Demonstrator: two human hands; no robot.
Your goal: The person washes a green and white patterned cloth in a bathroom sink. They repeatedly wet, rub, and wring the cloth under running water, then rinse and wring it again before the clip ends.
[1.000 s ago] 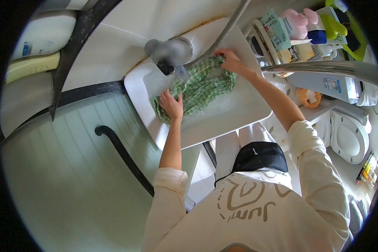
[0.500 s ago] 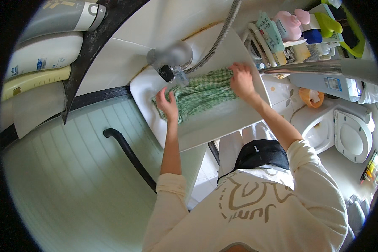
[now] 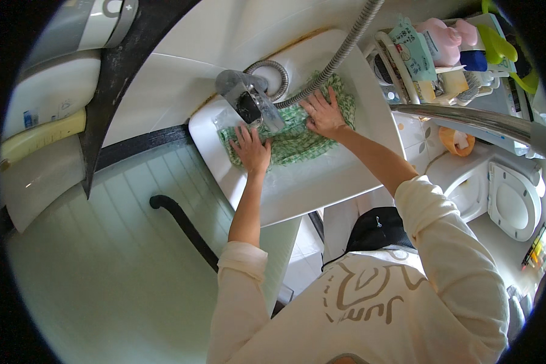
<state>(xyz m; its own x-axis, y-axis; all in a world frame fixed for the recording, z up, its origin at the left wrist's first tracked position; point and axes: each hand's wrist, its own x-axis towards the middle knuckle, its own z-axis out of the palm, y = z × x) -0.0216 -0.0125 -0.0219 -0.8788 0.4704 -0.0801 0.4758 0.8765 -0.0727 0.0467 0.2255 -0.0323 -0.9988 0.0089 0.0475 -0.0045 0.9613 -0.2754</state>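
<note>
Head camera: a green-and-white checked cloth lies rumpled inside the white sink, stretched lengthwise along its back half. The left hand is unclenched, fingers spread over the cloth toward the sink's left end. The right hand, also spread and gripping nothing, rests palm down on the cloth nearer the sink's right end. At the sink's back, the tap juts over the cloth, and a ribbed metal hose arches above the basin. Water seems to surround the cloth, though glare makes that hard to confirm. Right of the sink, a pink bottle stands among toiletries; farther right is a toilet.
</note>
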